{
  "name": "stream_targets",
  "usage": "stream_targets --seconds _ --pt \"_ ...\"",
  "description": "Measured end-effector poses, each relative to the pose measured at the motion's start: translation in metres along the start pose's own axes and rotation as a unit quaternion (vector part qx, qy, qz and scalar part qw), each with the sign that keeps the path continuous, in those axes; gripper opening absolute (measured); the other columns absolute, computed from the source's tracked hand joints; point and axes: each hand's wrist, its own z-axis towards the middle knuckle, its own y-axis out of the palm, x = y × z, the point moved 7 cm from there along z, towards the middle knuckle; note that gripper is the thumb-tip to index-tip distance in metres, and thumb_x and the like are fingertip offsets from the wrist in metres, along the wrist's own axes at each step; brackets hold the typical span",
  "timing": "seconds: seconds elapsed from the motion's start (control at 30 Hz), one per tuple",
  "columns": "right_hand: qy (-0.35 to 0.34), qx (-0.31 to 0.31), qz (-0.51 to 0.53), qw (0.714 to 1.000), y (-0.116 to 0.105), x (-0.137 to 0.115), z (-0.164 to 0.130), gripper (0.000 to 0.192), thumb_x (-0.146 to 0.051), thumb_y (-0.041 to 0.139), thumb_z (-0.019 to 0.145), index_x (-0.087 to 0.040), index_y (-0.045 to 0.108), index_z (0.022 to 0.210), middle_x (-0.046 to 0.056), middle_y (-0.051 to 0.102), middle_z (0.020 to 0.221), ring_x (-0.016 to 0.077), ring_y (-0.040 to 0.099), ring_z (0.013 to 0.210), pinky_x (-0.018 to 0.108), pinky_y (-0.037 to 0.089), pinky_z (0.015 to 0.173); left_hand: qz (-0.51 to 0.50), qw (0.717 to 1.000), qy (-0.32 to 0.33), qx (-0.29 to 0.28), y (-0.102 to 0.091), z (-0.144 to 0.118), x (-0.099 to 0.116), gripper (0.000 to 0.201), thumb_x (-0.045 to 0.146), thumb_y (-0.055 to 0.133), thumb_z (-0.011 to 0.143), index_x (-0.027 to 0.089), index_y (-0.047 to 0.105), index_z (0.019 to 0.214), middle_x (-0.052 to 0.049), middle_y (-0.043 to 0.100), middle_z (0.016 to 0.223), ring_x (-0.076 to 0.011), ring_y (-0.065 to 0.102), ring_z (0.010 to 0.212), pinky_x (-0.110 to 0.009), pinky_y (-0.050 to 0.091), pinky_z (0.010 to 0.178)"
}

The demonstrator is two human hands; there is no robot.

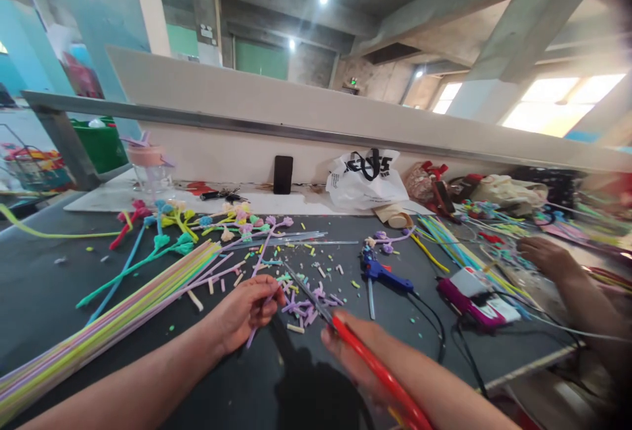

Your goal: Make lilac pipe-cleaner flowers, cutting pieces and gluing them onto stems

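**Straw cutting at a cluttered worktop**

Left hand (247, 311) has its grip clamped on a thin purple straw (257, 320), fingers pinched w/ the straw running down-left under the palm. Right hand (355, 351) is blurred; its grip is wrapped round the red handles of scissors (345, 334), blades pointing up-left toward the left hand. Can't tell if the blades are apart or together.

Just beyond both hands, on the dark worktop (44, 285), lies a scatter of short cut straw bits (309, 285), purple, green, yellow & white. To the left a long bundle of pastel straws (113, 318) runs diagonally to the frame's lower-left corner. Behind it, finished straw flowers (172, 232) w/ coloured heads lie in a loose pile.

Right of the scraps sits a blue glue gun (380, 275), cord trailing right, near a pink-and-white box (476, 298). At the back edge: a black phone (283, 174) leaning upright on the partition, a white plastic bag (363, 180), a clear cup w/ pink lid (148, 170).

Far right, another person's hand (543, 255) rests among more straws, well apart from the wearer's own.
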Motion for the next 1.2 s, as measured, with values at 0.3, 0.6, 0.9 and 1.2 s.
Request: stream_targets --seconds 0.3,0.6,0.9,1.2 --pt "-0.065 0.019 -0.115 0.991 0.027 0.017 -0.002 0.02 -0.041 0.042 0.079 -0.022 0.049 0.077 -0.002 0.058 0.064 0.0103 0.047 0.051 0.021 0.027 0.047 0.032 0.999 -0.008 -0.008 0.01 -0.003 -0.006 0.01 0.018 0.057 0.072 0.013 0.048 0.069 -0.002 0.056 0.067 -0.0008 0.034 0.041 -0.016 0.012 0.038" --pt "-0.036 0.031 -0.108 0.993 0.019 0.013 0.006 0.015 -0.034 0.044 0.079 -0.021 0.048 0.071 -0.002 0.056 0.059 0.0095 0.045 0.049 0.02 0.029 0.047 0.044 0.998 -0.021 -0.03 0.012 -0.004 -0.004 0.015 0.025 0.057 0.075 0.013 0.049 0.07 -0.002 0.055 0.068 -0.0016 0.035 0.043 -0.016 0.012 0.038" --pt "-0.085 0.007 -0.085 0.993 0.03 0.015 -0.003 0.021 -0.041 0.038 0.083 -0.024 0.049 0.089 0.001 0.065 0.069 0.0148 0.06 0.059 0.022 0.029 0.048 0.051 0.998 -0.02 -0.014 0.012 -0.006 -0.005 0.012 0.022 0.057 0.074 0.014 0.048 0.071 0.0 0.054 0.064 -0.0005 0.032 0.039 -0.017 0.011 0.038" --pt "-0.084 0.033 -0.076 0.993 0.039 0.017 0.002 0.022 -0.039 0.041 0.082 -0.023 0.052 0.091 0.002 0.066 0.072 0.0164 0.061 0.063 0.023 0.034 0.053 0.05 0.998 -0.021 -0.012 0.009 -0.004 -0.007 0.013 0.02 0.059 0.07 0.013 0.048 0.068 -0.001 0.055 0.062 -0.0006 0.032 0.039 -0.017 0.009 0.038"
